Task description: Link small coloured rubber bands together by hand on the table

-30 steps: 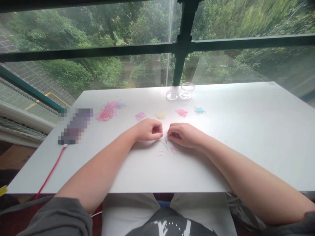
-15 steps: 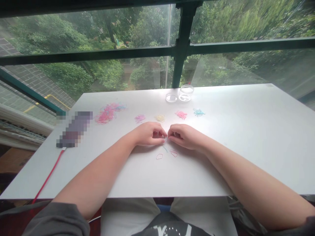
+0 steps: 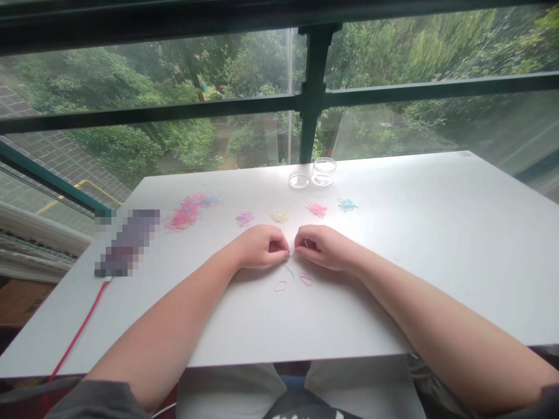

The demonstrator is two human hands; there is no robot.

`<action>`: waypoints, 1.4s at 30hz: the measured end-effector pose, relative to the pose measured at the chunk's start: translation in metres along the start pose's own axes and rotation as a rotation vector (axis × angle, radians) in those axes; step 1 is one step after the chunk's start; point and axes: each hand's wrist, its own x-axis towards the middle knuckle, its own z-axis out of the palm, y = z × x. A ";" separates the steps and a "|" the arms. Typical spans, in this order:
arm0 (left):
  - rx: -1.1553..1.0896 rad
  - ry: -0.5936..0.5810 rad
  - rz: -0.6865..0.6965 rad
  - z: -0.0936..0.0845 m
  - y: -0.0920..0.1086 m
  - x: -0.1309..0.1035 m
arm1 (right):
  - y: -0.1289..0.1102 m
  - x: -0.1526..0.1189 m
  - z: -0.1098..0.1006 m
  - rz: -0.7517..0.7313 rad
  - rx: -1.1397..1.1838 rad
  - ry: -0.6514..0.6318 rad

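Note:
My left hand point(image 3: 264, 244) and my right hand point(image 3: 321, 245) rest close together at the middle of the white table point(image 3: 244, 326), a small gap between their fingertips. Each has thumb and fingers pinched; anything between them is too small to make out. Just in front of them lie a thin bluish band point(image 3: 290, 272), a pink loop point(image 3: 280, 286) and some darker pink loops point(image 3: 305, 280). Beyond the hands are small piles of purple bands point(image 3: 244, 218), yellow bands point(image 3: 280, 216), pink bands point(image 3: 317, 209) and teal bands point(image 3: 347, 204).
A large mixed pile of bands point(image 3: 190, 210) lies at the back left. Left of it is a blurred-out phone-like object point(image 3: 133, 241) with a red cable point(image 3: 78, 329). A clear jar point(image 3: 324, 171) and a round clear lid point(image 3: 299, 181) stand near the window.
The view has tilted and shifted slightly, so the table sits lower in it. My fingertips are a little farther apart. The loops in front of my hands lie as before.

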 end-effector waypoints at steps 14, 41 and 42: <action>-0.066 -0.012 0.017 -0.004 -0.004 -0.002 | 0.003 -0.004 -0.009 0.042 -0.006 -0.006; -0.027 0.159 0.094 0.004 -0.004 0.004 | -0.003 0.001 0.003 0.058 0.118 0.020; -0.038 0.164 0.096 0.004 -0.004 0.004 | -0.003 0.001 0.002 0.060 0.126 0.022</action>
